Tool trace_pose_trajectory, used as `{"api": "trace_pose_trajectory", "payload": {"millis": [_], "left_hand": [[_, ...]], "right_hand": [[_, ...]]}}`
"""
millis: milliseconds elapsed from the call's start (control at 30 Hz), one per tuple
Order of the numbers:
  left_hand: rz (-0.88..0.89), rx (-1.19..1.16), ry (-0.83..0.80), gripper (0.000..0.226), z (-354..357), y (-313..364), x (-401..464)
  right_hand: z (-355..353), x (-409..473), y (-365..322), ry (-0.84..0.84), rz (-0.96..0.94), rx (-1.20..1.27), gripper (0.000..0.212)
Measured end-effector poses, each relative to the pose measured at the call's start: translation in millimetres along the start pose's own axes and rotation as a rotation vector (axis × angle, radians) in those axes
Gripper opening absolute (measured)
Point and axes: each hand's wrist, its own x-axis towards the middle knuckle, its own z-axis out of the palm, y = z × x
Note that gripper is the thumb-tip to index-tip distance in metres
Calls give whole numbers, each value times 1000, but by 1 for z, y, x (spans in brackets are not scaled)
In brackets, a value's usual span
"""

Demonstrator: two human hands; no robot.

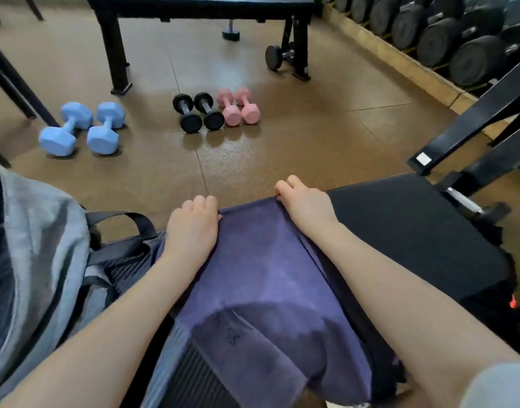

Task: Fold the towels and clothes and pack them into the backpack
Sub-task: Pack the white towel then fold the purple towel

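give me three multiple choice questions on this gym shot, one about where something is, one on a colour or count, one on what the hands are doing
1. Where do the pink dumbbells lie?
A. on the bench
B. on the floor, right beside the small black dumbbells
C. inside the backpack

2. How many light blue dumbbells are on the floor?
A. one
B. two
C. four

3. What are the hands doing with the purple towel?
A. both grip its far edge
B. only the left hand touches it
C. both hang free above it

Answers:
1 B: the pink pair sits on the brown floor against the black pair.
2 B: two blue ones lie side by side at the left.
3 A: the left hand and right hand each curl their fingers over the towel's far edge, one at each corner.
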Motion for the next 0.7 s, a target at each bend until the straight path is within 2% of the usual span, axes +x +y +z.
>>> {"api": "trace_pose_trajectory", "payload": {"millis": [100, 233, 300, 400, 467, 533, 633, 700], "left_hand": [[-53, 72, -26, 32, 4, -14, 0], [-20, 245, -28, 4, -1, 2, 11], [1, 283, -25, 6, -11, 24, 20], [98, 53, -55, 10, -29, 75, 26], [148, -167, -184, 11, -34, 111, 22], [169, -247, -358, 10, -27, 137, 14], [212, -279, -327, 24, -22, 154, 4], [211, -280, -250, 31, -15, 157, 0]], "right_hand": [[12, 14, -3, -47, -100, 44, 18], [-1, -19, 30, -43, -12, 195, 23], [-15, -50, 51, -68, 26, 211, 25], [-30, -99, 67, -181, 119, 303, 27], [-32, -122, 68, -236, 185, 313, 27], [-27, -138, 70, -243, 232, 238, 25], [-22, -154, 66, -200, 221, 138, 30], [-19, -159, 62, -186, 195, 104, 35]]}}
